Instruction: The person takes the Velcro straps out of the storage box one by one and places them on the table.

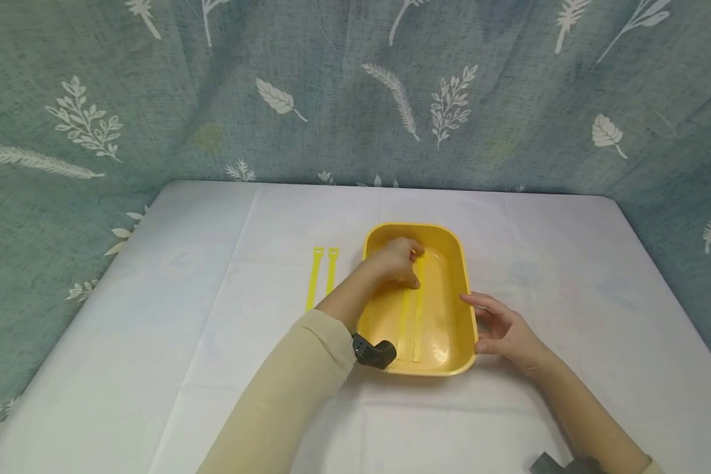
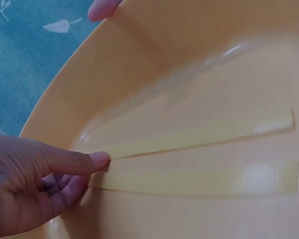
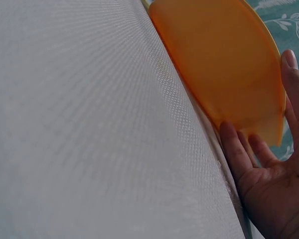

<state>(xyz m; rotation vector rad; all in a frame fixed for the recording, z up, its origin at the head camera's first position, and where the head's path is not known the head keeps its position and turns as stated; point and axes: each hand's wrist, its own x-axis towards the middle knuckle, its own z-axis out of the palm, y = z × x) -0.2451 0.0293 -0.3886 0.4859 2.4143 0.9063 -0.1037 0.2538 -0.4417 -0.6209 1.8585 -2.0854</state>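
Inside the yellow plastic basin (image 1: 444,283), my left hand (image 1: 397,260) pinches the end of a flat yellow cable tie (image 2: 204,142) between thumb and fingers. A second yellow cable tie (image 2: 229,181) runs alongside it, its near end close under the fingers. Both stretch lengthwise over the basin's floor, and their ends at the hand are hidden. At the basin's right side, my right hand (image 1: 506,332) holds the wall, one fingertip over the rim and the thumb at the outside. Bent fingers (image 3: 234,142) show against the outer wall in the right wrist view.
Left of the basin, two more yellow cable ties (image 1: 313,280) with slotted heads lie on the white tablecloth (image 1: 243,408), partly covered by my left forearm. A green-blue leaf-patterned curtain (image 1: 343,131) hangs behind the table.
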